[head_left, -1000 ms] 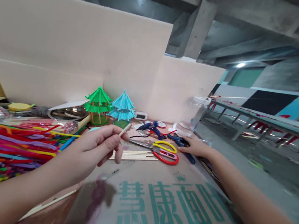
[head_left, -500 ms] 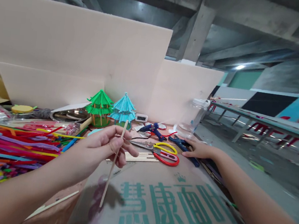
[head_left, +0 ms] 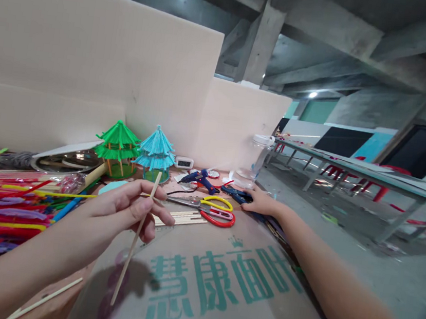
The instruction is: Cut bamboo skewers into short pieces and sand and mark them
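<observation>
My left hand (head_left: 129,209) is closed in a pinch on a thin wooden stick (head_left: 131,258), which slants down over the printed board. At the far right of the work surface, my right hand (head_left: 262,202) is closed around dark blue-handled pliers (head_left: 234,192); its fingertips are partly hidden. Between the hands lie scissors (head_left: 217,212) with yellow and red handles, on several pale flat sticks (head_left: 182,219). Behind them is a blue glue gun (head_left: 202,180). Two small tiered-roof models, one green (head_left: 117,142) and one light blue (head_left: 155,150), stand at the back.
Bundles of colourful pipe cleaners (head_left: 0,216) cover the left side. A clear lidded jar (head_left: 254,159) stands at the back right, near a small white digital display (head_left: 184,162). Pale boards (head_left: 168,81) rise behind. Loose sticks (head_left: 46,298) lie at the front left.
The view has turned right, so things sit further left in it. My right hand has closed in over the pliers' handles. The left hand keeps its stick.
</observation>
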Demonstrator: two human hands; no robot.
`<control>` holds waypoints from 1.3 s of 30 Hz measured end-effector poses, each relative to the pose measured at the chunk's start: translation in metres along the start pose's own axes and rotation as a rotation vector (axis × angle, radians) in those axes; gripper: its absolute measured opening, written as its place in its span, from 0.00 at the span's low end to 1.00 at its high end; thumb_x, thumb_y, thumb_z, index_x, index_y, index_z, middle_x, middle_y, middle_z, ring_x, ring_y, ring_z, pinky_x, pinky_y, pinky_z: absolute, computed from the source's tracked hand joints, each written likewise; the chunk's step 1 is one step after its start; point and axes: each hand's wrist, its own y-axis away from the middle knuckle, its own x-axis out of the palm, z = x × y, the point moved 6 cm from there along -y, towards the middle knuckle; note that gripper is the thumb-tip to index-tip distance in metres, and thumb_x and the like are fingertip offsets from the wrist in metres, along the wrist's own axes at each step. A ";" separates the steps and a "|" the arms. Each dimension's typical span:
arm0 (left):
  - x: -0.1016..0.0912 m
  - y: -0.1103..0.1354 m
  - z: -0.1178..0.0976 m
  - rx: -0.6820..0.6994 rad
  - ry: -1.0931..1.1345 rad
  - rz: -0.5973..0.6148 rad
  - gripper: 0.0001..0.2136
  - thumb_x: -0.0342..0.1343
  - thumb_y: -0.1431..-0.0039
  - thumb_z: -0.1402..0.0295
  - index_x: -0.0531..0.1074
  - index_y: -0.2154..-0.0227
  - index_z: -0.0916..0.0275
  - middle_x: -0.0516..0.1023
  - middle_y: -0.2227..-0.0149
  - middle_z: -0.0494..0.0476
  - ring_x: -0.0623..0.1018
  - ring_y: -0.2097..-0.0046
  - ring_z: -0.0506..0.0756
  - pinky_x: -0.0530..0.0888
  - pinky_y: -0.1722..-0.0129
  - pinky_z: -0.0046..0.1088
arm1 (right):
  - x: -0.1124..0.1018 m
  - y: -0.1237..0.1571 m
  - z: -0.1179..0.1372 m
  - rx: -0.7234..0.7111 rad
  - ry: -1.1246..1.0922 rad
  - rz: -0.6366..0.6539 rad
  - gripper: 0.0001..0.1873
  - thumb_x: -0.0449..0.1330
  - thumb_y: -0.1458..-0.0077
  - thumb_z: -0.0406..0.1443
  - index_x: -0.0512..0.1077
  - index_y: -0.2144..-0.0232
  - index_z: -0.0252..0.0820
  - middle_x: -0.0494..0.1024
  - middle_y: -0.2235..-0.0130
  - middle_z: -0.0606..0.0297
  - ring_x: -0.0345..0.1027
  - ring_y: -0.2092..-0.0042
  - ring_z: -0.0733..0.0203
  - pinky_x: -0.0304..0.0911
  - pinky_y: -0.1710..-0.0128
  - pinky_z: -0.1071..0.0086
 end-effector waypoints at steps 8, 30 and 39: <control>-0.004 -0.001 -0.007 0.047 -0.040 -0.028 0.15 0.62 0.40 0.54 0.73 0.58 0.61 0.82 0.65 0.59 0.75 0.71 0.52 0.74 0.70 0.30 | -0.023 0.004 0.001 0.035 -0.266 -0.092 0.37 0.65 0.56 0.40 0.71 0.41 0.38 0.73 0.42 0.51 0.66 0.41 0.38 0.61 0.40 0.56; 0.000 0.009 -0.007 0.181 -0.337 -0.117 0.17 0.49 0.33 0.50 0.73 0.59 0.58 0.68 0.71 0.50 0.67 0.69 0.51 0.64 0.70 0.23 | -0.082 0.143 0.226 -0.680 -0.314 -0.641 0.32 0.61 0.45 0.30 0.59 0.39 0.47 0.71 0.43 0.52 0.67 0.42 0.43 0.65 0.43 0.49; 0.013 0.015 -0.008 0.279 -0.474 -0.078 0.12 0.50 0.33 0.60 0.75 0.58 0.58 0.77 0.64 0.53 0.74 0.62 0.54 0.71 0.63 0.26 | -0.077 0.159 0.248 -0.734 -0.065 -0.575 0.35 0.58 0.49 0.27 0.59 0.38 0.37 0.71 0.47 0.47 0.67 0.46 0.44 0.66 0.46 0.51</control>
